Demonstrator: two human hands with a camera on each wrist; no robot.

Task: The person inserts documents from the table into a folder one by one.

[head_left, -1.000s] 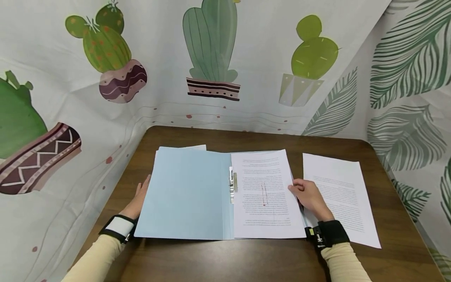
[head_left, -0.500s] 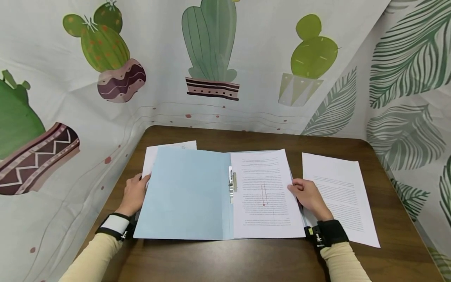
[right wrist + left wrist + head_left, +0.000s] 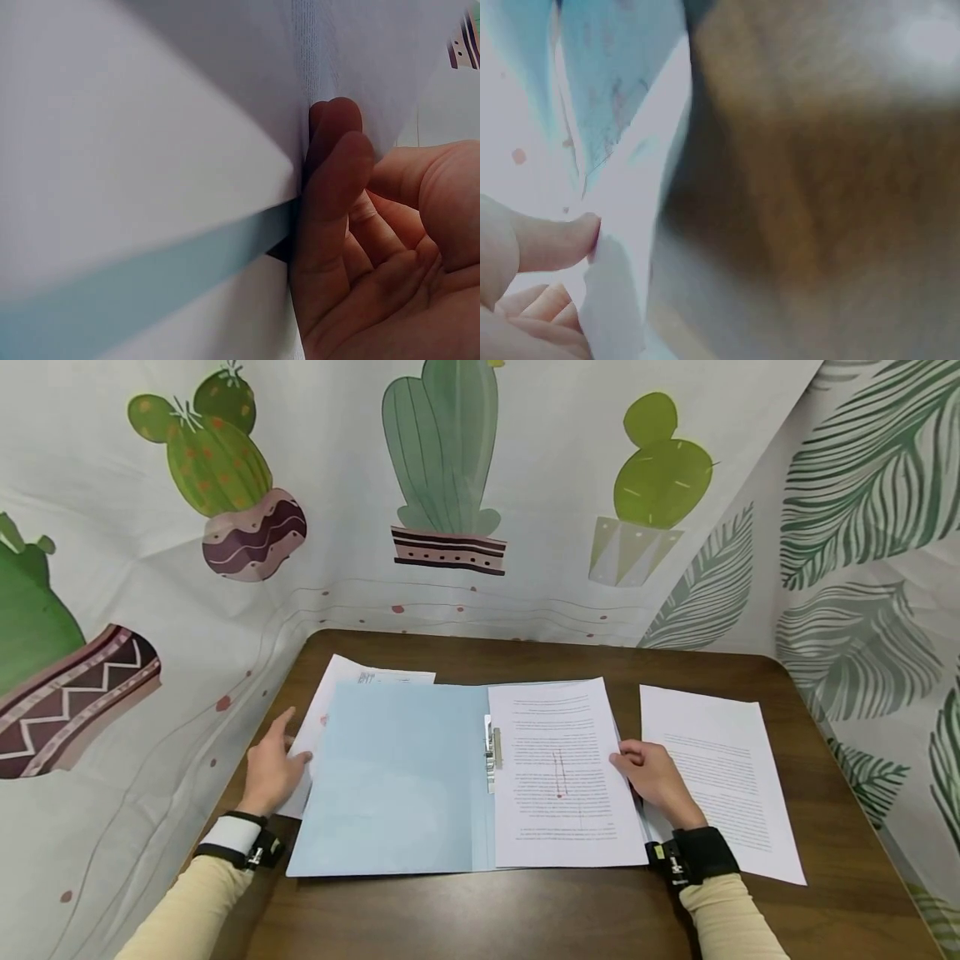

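A light blue folder lies spread out on the table, with a metal clip along its spine. Printed paper with red marks covers its right side. My right hand pinches the right edge of that paper; the right wrist view shows fingertips at the sheet's edge. Loose white paper sticks out at an angle from under the folder's left cover. At its left edge is my left hand, whose thumb lies on the paper with the other fingers curled below.
Another printed sheet lies to the right of the folder, partly behind the right hand. The brown wooden table has a white cloth with cactus and leaf prints hanging behind and beside it.
My left hand moved from the folder's left edge out to the loose paper, which has slid out further left and turned. The right hand stayed at the printed paper's edge.
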